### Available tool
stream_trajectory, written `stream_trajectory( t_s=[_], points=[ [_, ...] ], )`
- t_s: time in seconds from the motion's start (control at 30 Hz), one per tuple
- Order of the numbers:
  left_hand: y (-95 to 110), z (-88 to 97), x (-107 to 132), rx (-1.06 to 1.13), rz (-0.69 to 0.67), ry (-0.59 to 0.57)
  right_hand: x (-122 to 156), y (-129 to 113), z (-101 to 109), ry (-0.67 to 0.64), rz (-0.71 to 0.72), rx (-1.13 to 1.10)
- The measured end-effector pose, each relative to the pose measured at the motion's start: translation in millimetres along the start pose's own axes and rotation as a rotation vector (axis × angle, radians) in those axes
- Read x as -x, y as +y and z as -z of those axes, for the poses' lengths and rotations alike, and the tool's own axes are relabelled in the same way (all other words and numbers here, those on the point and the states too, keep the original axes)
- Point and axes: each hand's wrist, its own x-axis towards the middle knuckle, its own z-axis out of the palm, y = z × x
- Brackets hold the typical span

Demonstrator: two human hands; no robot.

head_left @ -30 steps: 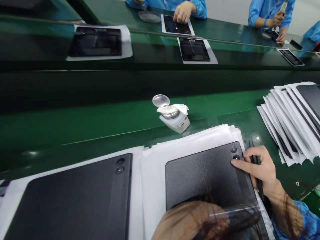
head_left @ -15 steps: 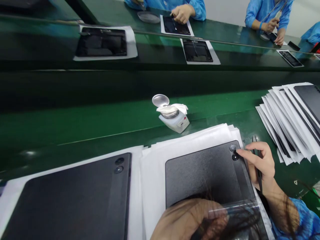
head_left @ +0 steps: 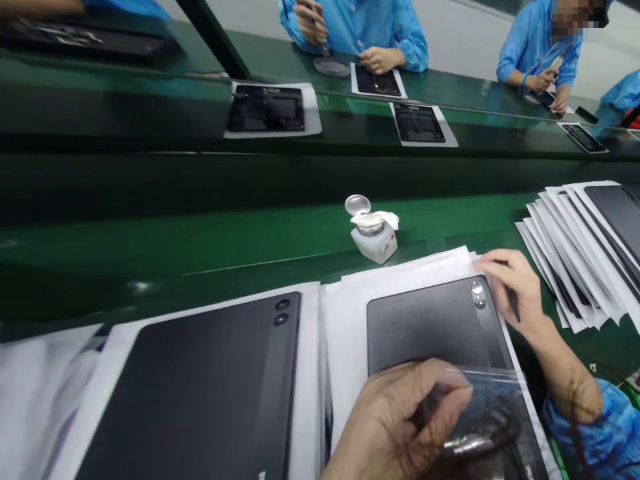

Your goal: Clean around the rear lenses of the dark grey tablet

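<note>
My left hand pinches a clear plastic sheet, which hangs over the lower part of a black tablet back cover. That cover lies on a stack of white paper sheets and has two round camera rings in its upper right corner. At the same corner, my right hand is closed around dark tweezers, seen only in part between the fingers. Its thumb and forefinger are close to the paper's upper right edge; whether they touch it I cannot tell. To the left lies another black tablet back cover on white paper.
An open dispenser bottle with a white wipe on top stands behind the stack. At the right is a fanned pile of paper-interleaved covers. Tablet shells lie on the raised green ledge, and people in blue sleeves work beyond it.
My right fingers have moved off the camera rings to the paper's upper right edge. The view has shifted left, and the left hand still grips the plastic sheet.
</note>
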Motion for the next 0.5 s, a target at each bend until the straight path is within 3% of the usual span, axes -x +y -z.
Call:
stream_trajectory(
  t_s=[0.1, 0.27, 0.37, 0.5],
  points=[
    [-4, -2.9, 3, -0.022, -0.033, 0.04, -21, -5, 5, -0.046, -0.093, -0.015],
    [-6, -6.1, 9, -0.043, -0.095, 0.105, -31, -8, 4, -0.29, -0.19, 0.019],
    [-16, -12.5, 10, -0.042, -0.174, 0.168, -27, -7, 6, -0.267, -0.208, -0.01],
    [-40, -25.5, 9, 0.0, -0.363, 0.342, -24, -5, 12, -0.254, -0.215, -0.01]
  ],
)
